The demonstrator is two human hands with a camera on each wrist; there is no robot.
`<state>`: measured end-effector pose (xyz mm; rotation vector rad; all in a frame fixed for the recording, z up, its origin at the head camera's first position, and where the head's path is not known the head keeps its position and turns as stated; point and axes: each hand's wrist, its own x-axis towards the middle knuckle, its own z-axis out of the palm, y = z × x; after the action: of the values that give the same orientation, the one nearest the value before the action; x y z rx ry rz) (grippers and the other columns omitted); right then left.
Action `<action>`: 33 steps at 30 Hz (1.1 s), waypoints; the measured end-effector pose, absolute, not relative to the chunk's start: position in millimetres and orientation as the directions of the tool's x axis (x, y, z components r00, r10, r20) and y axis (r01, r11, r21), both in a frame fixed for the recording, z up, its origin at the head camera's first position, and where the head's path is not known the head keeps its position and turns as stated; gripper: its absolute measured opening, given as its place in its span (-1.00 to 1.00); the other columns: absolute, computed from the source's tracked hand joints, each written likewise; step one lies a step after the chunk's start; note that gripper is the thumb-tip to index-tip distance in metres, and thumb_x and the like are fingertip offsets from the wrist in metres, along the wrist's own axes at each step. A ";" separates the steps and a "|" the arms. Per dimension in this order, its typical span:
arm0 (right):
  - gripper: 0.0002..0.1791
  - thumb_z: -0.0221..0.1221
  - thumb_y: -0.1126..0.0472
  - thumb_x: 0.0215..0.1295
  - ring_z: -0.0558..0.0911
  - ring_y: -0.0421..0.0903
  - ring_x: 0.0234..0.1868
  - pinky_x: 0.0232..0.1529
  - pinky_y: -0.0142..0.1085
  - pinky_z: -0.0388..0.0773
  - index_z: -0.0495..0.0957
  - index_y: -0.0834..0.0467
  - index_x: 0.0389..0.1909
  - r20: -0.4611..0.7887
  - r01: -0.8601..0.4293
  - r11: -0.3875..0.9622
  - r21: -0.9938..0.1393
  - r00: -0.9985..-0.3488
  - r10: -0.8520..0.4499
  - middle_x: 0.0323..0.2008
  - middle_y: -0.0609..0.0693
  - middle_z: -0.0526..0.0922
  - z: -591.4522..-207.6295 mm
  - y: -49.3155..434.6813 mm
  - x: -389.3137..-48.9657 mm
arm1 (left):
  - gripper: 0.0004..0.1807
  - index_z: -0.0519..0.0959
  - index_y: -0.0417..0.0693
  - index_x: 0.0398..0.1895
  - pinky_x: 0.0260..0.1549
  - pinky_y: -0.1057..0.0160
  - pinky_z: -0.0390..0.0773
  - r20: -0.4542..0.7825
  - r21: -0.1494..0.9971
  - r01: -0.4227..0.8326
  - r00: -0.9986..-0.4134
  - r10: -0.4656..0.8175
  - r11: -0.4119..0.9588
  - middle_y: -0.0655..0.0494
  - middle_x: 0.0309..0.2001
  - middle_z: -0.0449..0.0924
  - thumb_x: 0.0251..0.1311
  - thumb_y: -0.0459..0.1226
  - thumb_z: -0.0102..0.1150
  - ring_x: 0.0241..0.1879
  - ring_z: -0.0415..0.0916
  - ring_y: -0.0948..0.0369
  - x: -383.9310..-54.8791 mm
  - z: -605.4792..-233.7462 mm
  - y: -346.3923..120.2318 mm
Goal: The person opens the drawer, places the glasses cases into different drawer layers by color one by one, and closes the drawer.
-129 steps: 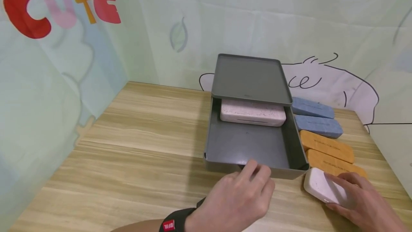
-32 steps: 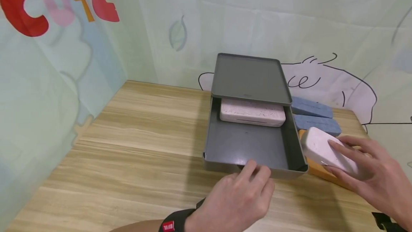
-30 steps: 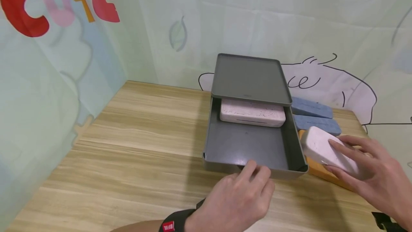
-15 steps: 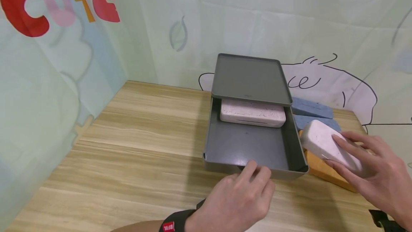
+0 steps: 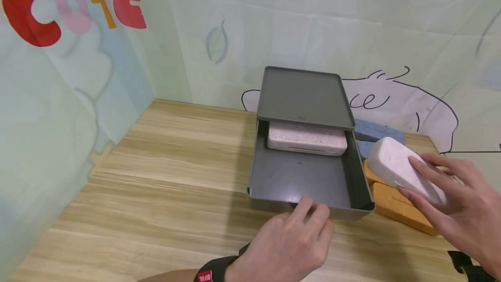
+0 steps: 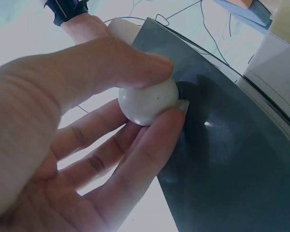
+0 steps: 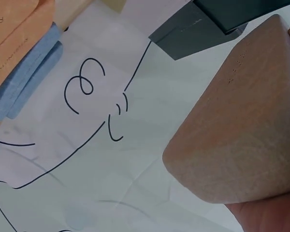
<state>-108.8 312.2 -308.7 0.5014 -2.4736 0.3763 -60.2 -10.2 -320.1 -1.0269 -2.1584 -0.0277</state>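
Note:
A grey drawer (image 5: 299,177) stands pulled out under a flat grey top (image 5: 305,97). Inside it, at the back, lies a speckled pale pink block (image 5: 307,138). My left hand (image 5: 285,243) is at the drawer's front; in the left wrist view its thumb and fingers pinch a round white knob (image 6: 150,101). My right hand (image 5: 462,203) holds a second pale pink block (image 5: 403,171) by its near end, tilted, in the air just right of the drawer. In the right wrist view this held block (image 7: 237,125) fills the right side.
Two orange blocks (image 5: 401,208) with stamped lettering lie right of the drawer, partly hidden by the held block. Two blue blocks (image 5: 379,130) lie behind them. A printed cloth (image 5: 195,34) hangs behind and left of the wooden table (image 5: 156,195).
My right hand has raised the pale pink block from the table beside the orange blocks, and it still rises slightly, tipping up. The left hand and the drawer have stayed put.

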 end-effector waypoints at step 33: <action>-0.25 0.06 -0.45 0.32 0.47 -0.14 0.15 0.03 -0.71 0.26 0.68 0.05 0.18 0.641 -0.660 0.741 -0.122 -0.623 -0.449 0.09 0.17 0.66 -276.4 264.1 -117.7 | -0.73 0.66 0.09 -0.41 -0.66 0.56 0.36 0.617 -0.306 0.674 -0.398 0.679 0.673 0.26 -0.25 0.53 0.29 -0.39 -0.01 -0.24 0.48 0.31 -60.4 -319.4 -10.9</action>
<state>-117.7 264.1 -276.4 0.8327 -2.3444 0.4670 -60.4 -10.9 -319.4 -1.0376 -2.1450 0.0091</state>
